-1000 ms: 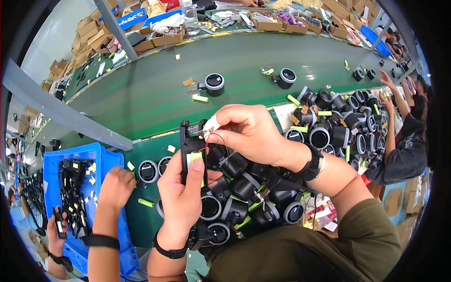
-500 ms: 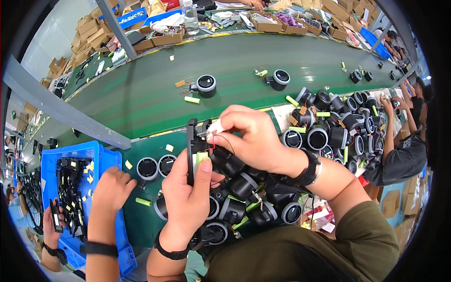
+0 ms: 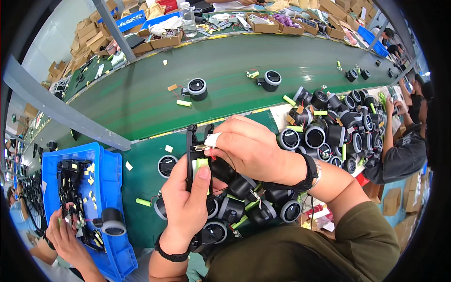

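Note:
My left hand (image 3: 185, 199) is wrapped round a long black plastic housing (image 3: 191, 155), thumb lying along a light-green battery cell (image 3: 202, 162) inside it. At the housing's upper part, my right hand (image 3: 249, 148), with a white cover on a fingertip, pinches a small circuit board (image 3: 201, 148) with a metal port. A thin red wire (image 3: 212, 153) shows beside the board, and a dark wire curves under my right fingers. Below my hands lie several round black units (image 3: 232, 209) with grey rings, some partly hidden by my wrists.
A large pile of similar units (image 3: 314, 136) lies to the right. Beyond runs a green conveyor (image 3: 225, 61) with a few units and cells. At left, a blue crate (image 3: 105, 164) holds black housings; a co-worker's hands (image 3: 66, 239) work over it. A grey post (image 3: 66, 108) slants across the left.
The circuit board has come down level into the housing's upper part. The co-worker's hand has left the table for the crate, taking one round unit. Items on the conveyor have shifted left.

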A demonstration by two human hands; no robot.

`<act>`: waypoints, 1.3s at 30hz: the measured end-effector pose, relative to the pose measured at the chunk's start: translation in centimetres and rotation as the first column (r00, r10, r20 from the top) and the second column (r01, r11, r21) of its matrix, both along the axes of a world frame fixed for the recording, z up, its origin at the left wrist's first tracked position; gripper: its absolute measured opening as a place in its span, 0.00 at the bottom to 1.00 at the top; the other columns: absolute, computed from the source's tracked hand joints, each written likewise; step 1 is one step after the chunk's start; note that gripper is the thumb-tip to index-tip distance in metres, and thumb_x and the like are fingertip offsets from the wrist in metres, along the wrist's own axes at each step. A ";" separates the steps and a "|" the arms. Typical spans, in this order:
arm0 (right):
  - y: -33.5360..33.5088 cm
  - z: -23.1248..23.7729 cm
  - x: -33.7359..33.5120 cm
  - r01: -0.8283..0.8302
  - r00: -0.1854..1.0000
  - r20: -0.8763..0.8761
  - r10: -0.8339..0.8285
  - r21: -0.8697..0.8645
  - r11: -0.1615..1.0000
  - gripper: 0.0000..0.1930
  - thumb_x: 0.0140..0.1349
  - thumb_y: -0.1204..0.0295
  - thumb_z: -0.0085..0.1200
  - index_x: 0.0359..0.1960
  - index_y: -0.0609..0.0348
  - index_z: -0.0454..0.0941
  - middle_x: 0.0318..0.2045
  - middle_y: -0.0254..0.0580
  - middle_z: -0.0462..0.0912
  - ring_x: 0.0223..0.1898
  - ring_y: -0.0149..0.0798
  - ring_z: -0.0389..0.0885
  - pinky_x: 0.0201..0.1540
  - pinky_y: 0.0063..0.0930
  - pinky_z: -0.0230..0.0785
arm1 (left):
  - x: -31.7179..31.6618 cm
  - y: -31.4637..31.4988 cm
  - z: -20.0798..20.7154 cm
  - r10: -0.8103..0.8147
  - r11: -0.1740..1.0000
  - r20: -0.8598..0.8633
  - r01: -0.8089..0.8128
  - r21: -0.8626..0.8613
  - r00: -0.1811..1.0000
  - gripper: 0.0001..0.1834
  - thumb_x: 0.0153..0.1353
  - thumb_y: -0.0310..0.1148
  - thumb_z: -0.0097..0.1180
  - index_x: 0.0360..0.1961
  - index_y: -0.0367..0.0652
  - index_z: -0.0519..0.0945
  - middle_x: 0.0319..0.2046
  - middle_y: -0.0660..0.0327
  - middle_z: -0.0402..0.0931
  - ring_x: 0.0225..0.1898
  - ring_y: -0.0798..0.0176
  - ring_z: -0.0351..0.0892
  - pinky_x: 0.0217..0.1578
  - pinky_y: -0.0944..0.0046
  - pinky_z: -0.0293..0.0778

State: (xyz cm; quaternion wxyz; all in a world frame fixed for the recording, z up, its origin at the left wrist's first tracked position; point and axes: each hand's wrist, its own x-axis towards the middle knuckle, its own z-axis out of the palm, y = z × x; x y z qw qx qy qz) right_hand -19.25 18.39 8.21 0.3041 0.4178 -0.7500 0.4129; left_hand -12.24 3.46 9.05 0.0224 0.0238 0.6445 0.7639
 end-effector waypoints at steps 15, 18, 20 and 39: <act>-0.6 0.3 1.5 0.122 0.991 -0.051 -0.121 0.021 0.992 0.11 0.44 0.77 0.63 0.29 0.63 0.73 0.26 0.42 0.75 0.24 0.41 0.74 0.25 0.29 0.68 | 0.7 0.7 -0.3 0.082 0.986 -0.152 -0.102 -0.130 0.985 0.13 0.64 0.31 0.43 0.44 0.31 0.71 0.24 0.62 0.75 0.23 0.72 0.75 0.24 0.75 0.70; -0.7 0.5 1.8 0.124 0.991 -0.057 -0.123 0.009 0.992 0.11 0.44 0.77 0.62 0.29 0.64 0.73 0.26 0.43 0.75 0.24 0.41 0.74 0.25 0.29 0.68 | 0.9 0.8 -0.5 0.099 0.986 -0.196 -0.122 -0.111 0.976 0.14 0.65 0.32 0.43 0.44 0.31 0.71 0.23 0.62 0.75 0.22 0.73 0.75 0.24 0.75 0.70; -0.8 0.8 2.4 0.132 0.991 -0.036 -0.132 0.014 0.991 0.11 0.45 0.78 0.61 0.30 0.64 0.73 0.26 0.43 0.75 0.25 0.41 0.74 0.25 0.29 0.68 | 1.4 0.9 -0.3 0.127 0.979 -0.223 -0.159 -0.129 0.966 0.14 0.65 0.32 0.43 0.44 0.31 0.71 0.22 0.62 0.75 0.22 0.73 0.74 0.24 0.75 0.69; 1.7 4.2 9.8 0.064 0.968 -0.245 -0.053 0.039 0.997 0.13 0.39 0.78 0.63 0.28 0.64 0.74 0.25 0.43 0.75 0.23 0.39 0.74 0.23 0.28 0.67 | 10.0 2.5 2.5 0.080 0.817 -0.492 -0.340 -0.466 0.867 0.16 0.58 0.25 0.51 0.46 0.27 0.69 0.27 0.56 0.77 0.24 0.67 0.78 0.26 0.70 0.73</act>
